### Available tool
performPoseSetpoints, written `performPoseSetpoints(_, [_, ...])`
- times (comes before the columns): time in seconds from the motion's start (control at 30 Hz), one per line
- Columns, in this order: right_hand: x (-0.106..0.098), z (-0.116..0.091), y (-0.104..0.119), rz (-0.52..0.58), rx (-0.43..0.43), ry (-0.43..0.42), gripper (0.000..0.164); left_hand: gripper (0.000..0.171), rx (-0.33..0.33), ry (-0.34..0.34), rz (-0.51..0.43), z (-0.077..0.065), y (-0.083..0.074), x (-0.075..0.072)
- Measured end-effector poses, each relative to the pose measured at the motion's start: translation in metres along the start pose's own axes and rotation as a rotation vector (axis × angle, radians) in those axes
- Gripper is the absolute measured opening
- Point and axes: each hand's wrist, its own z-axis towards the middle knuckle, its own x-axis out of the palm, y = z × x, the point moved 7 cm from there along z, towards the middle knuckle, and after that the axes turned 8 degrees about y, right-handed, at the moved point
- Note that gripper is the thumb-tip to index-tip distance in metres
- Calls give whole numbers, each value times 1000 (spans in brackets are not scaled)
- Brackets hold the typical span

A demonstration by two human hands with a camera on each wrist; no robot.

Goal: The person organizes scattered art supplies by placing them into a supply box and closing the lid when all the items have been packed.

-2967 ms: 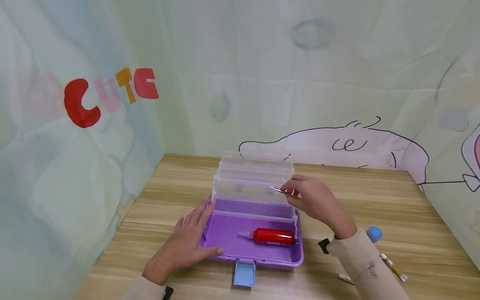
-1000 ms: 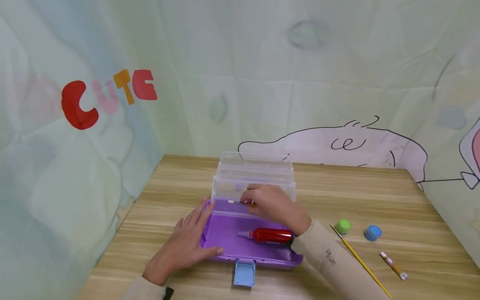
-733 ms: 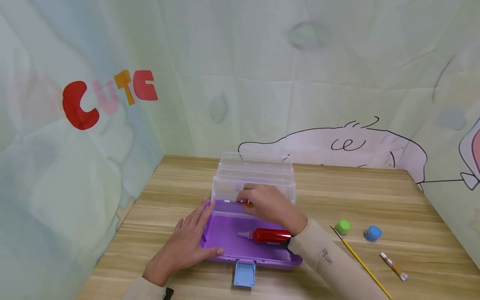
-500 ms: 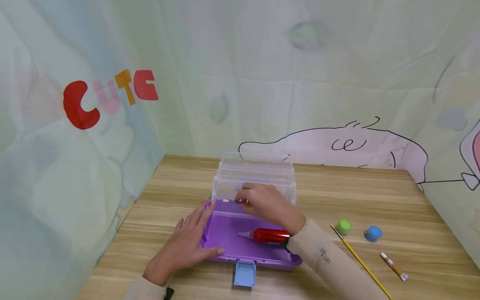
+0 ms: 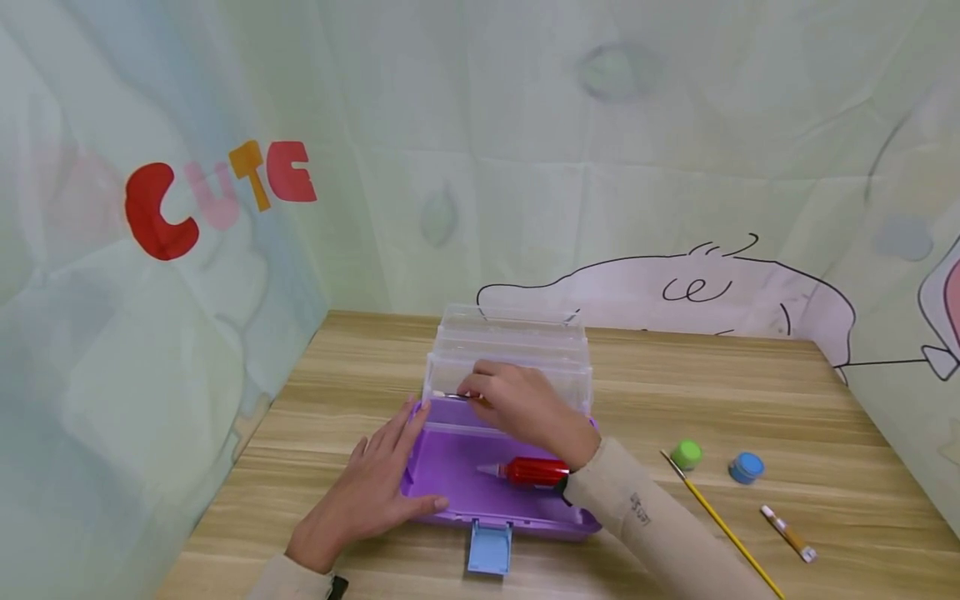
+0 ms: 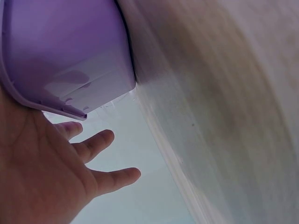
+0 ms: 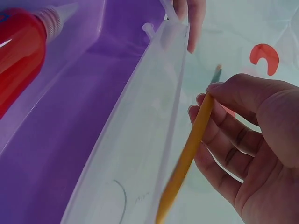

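A purple box (image 5: 457,487) stands with its clear tiered trays (image 5: 498,337) folded out at the back. My left hand (image 5: 382,475) rests on its left rim, fingers spread and straight. Over the rear of the box, my right hand (image 5: 525,408) pinches a paintbrush (image 7: 187,149) between thumb and fingertips. The brush has a yellow handle, and its pale tip points left in the head view. In the right wrist view it is beside the wall of a clear tray (image 7: 126,126). Inside the box lies a red squeeze bottle (image 5: 532,472) with a clear nozzle, its right end hidden by my sleeve.
On the wooden table (image 5: 660,375) to the right are a green-lidded pot (image 5: 686,454), a blue pot (image 5: 746,467), another yellow paintbrush (image 5: 720,521) and a small brown-and-white tube (image 5: 787,533). A blue latch (image 5: 490,548) hangs at the box front. Printed cloth walls border the table.
With the paintbrush in it, my right hand has moved left and lower across the rear tray. The green-lidded pot and second brush came into sight from behind the sleeve. The left hand stays put.
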Motion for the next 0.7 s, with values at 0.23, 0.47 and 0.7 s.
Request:
performPoseSetpoints(0.23, [5,1,1,-10,17,17,16,114,3,-3,-6,0,0,0])
performPoseSetpoints(0.47, [12,1,-1,5,47,76,18,114,-2,3,-5,0,0,0])
performPoseSetpoints(0.7, [16,3,2,-16,52,108,17,115,-1,2,-2,0,0,0])
